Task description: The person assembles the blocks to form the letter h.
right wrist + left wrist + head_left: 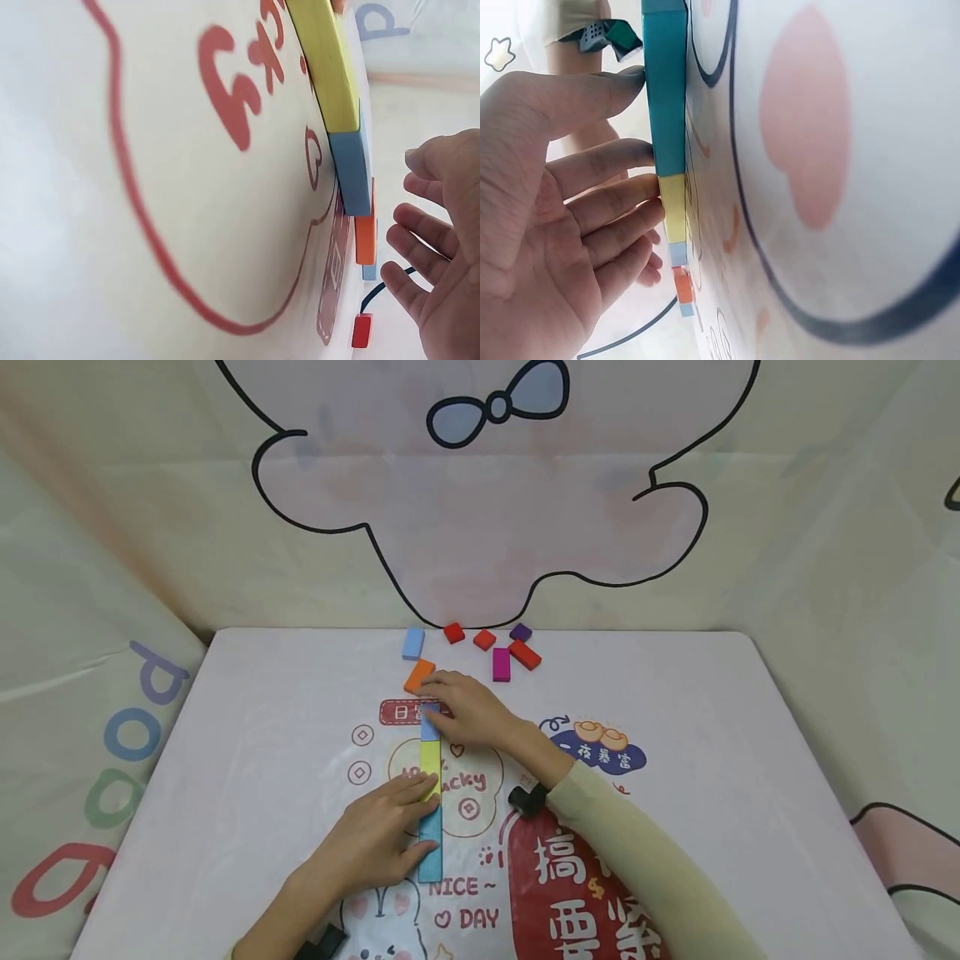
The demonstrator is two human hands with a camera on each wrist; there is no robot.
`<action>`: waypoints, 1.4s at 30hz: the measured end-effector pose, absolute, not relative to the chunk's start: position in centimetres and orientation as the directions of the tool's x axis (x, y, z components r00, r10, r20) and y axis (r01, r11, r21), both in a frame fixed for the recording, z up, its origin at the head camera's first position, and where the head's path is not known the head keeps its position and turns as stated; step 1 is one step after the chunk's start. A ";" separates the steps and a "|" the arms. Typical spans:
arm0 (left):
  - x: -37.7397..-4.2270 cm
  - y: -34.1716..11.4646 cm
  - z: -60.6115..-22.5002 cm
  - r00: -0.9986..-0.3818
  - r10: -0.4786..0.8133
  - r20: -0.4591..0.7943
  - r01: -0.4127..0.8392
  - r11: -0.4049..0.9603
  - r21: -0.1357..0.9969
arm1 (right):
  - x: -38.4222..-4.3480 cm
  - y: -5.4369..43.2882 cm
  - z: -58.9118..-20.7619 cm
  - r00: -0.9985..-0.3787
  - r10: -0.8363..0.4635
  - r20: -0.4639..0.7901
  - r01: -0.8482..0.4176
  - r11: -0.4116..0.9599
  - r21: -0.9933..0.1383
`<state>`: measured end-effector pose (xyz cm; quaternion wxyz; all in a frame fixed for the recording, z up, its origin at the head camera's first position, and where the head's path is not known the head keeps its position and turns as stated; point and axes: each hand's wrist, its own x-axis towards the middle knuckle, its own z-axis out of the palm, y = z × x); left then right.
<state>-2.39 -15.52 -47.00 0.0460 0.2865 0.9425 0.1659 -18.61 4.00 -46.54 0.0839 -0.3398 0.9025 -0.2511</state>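
A straight row of flat wooden blocks lies on the printed table cover: a light blue block at the far end, a yellow block behind it, and teal blocks nearest. My left hand rests along the row's left side, its fairly straight fingertips touching the teal block and yellow block. Hovering by the far end, my right hand has loosely bent fingers. The right wrist view shows that hand holding nothing, apart from the light blue block. An orange block lies by its fingertips.
Near the table's back edge lie loose blocks: a light blue one, red ones, a magenta one and a purple one. A patterned curtain hangs behind the table.
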 end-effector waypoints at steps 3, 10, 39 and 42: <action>-2.3 -15.6 -46.9 -0.828 0.560 0.013 0.529 0.775 0.345 | -19.2 3.7 -46.6 -0.757 -0.653 0.025 -0.567 0.638 -0.521; -2.3 -15.7 -46.7 -0.826 0.564 0.006 0.529 0.771 0.355 | -21.1 3.1 -46.8 -0.780 -0.624 0.052 -0.554 0.649 -0.521; -2.3 -16.0 -46.6 -0.840 0.541 -0.050 0.485 0.788 0.378 | -28.1 -0.8 -46.9 -0.816 -0.574 -0.063 -0.487 0.743 -0.459; -2.5 -15.9 -46.6 -0.835 0.549 -0.048 0.493 0.783 0.379 | -28.8 -0.7 -46.8 -0.822 -0.565 -0.071 -0.482 0.757 -0.442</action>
